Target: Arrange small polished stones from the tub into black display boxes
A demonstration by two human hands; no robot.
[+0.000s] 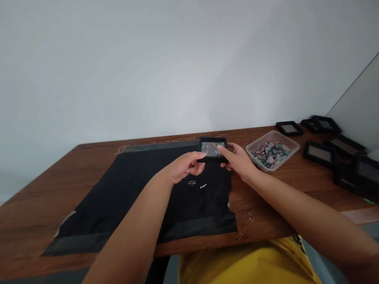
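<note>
Between my two hands is a small black frame with a shiny clear pane (213,139), held above the dark cloth. My left hand (187,165) grips its left side, thumb on the front edge and fingers curled under. On the right side, my right hand (237,159) is closed on the frame, its thumb lying over the pane. Small shapes show in the pane; I cannot tell reflections from contents. Just below, a small dark patterned piece (192,183) and a thin white piece (203,186) lie on the black cloth (118,189).
To the right stands a clear plastic tub (291,146) holding many small coloured pieces. Several more black frames lie farther right, among them one near the wall (289,128) and one nearer me (320,154). The wooden table (59,173) meets a white wall behind.
</note>
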